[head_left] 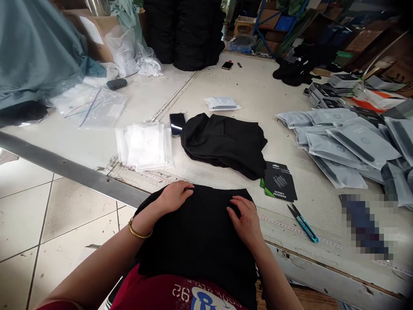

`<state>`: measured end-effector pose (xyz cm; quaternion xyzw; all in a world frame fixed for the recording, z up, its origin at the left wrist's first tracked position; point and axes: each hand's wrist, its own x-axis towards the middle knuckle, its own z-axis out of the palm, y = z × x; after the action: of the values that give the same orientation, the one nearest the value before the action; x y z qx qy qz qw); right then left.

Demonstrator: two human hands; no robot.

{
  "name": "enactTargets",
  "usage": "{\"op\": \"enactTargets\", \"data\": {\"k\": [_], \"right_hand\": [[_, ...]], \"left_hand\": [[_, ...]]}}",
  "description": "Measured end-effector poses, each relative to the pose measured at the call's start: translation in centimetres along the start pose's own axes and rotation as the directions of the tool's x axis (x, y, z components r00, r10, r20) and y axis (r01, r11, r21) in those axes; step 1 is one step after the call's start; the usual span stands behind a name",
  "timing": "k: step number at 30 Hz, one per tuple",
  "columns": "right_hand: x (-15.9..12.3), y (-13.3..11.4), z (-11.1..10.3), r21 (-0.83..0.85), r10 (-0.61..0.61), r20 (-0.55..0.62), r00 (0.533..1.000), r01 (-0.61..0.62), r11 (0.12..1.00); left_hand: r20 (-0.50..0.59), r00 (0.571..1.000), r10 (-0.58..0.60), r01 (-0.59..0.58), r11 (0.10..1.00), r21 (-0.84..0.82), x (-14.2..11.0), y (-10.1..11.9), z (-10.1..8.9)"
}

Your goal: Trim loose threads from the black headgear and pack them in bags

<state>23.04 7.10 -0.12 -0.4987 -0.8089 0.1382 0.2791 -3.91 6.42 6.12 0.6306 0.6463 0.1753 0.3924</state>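
**As the left hand [176,196] and right hand [247,219] Lay Open on Black Cloth [196,245]**

While the tabletop [284,107] stretched ahead of both hands, grey sealed packets [342,146] were heaped well beyond the right hand. A folded black garment [222,144] lay straight ahead, left of it a stack of clear bags [145,146]. The packets looked filled, but the cloth under the hands lay unpacked. Just beyond the right hand sat a headgear card [280,183] and teal-handled snips [303,224]. Both hands were open, palms down, gripping nothing.
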Motion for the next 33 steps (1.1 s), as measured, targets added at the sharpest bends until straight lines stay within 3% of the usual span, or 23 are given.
{"op": "enactTargets", "data": {"k": [2,5,9,12,21,26,30,33], "right_hand": [[0.0,0.0,0.1,-0.009,-0.007,-0.008,1.000,0.007,1.000],[-0.1,0.0,0.1,-0.013,-0.005,-0.010,1.000,0.005,1.000],[-0.1,0.2,0.1,-0.010,0.005,-0.016,1.000,-0.005,1.000],[-0.2,0.2,0.2,-0.006,0.009,-0.021,1.000,-0.009,1.000],[0.2,-0.4,-0.5,0.065,0.087,0.014,0.996,-0.087,0.994],[2.1,-4.7,-2.6,0.258,0.181,0.079,0.980,-0.195,0.946],[3.9,-8.6,-2.5,0.398,0.059,0.064,0.996,-0.080,0.914],[4.9,-9.9,-1.4,0.420,0.025,0.048,0.999,-0.043,0.907]], "left_hand": [[0.151,0.987,-0.062,0.102,0.956,-0.276,-0.2,0.2,-1.1],[0.304,0.945,-0.120,0.284,0.763,-0.580,-0.7,0.4,-2.0],[0.348,0.930,-0.115,0.350,0.557,-0.753,-1.2,0.4,-1.6],[0.384,0.919,-0.090,0.381,0.453,-0.806,-1.2,0.5,-1.2],[0.424,0.906,-0.021,0.407,0.325,-0.854,-1.1,0.2,-0.5],[0.445,0.895,0.015,0.423,0.285,-0.860,-1.0,0.1,-0.1],[0.462,0.885,0.053,0.431,0.281,-0.858,-1.0,0.3,0.2],[0.455,0.889,0.054,0.419,0.304,-0.855,-1.1,0.5,0.3]]}}
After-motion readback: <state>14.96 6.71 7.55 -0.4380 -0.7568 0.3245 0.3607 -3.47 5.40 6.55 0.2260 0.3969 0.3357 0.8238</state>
